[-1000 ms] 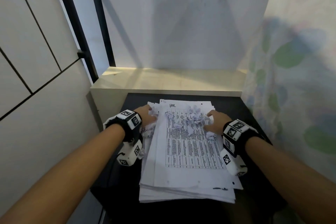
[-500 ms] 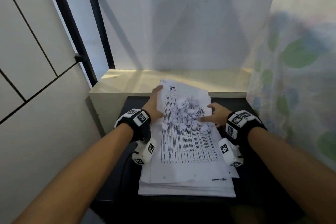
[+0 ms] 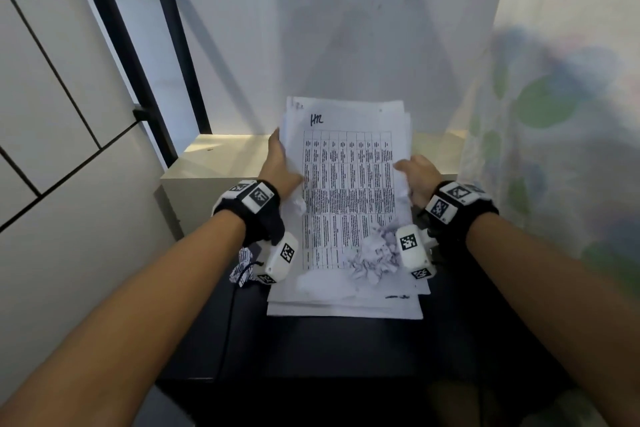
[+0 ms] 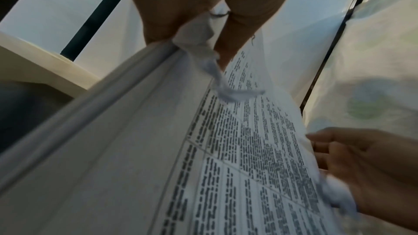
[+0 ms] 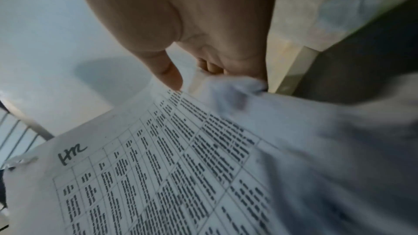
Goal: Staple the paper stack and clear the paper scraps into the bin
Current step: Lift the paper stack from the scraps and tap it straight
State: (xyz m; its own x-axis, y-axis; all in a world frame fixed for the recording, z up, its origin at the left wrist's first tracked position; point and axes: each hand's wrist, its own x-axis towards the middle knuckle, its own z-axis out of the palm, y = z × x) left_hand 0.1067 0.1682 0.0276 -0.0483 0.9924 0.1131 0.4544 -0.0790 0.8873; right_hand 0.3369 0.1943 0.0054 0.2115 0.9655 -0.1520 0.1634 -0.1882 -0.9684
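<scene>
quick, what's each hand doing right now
Left hand: grips the left edge of the raised paper stack.
Right hand: grips the stack's right edge, thumb on top.

The right hand grips the tilted paper stack at its edge, thumb on the printed table, a crumpled scrap against the palm.

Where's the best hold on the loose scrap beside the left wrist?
Pinch the crumpled scrap by its raised folds from above, coming from the left; it lies on the black table, off the paper stack.
</scene>
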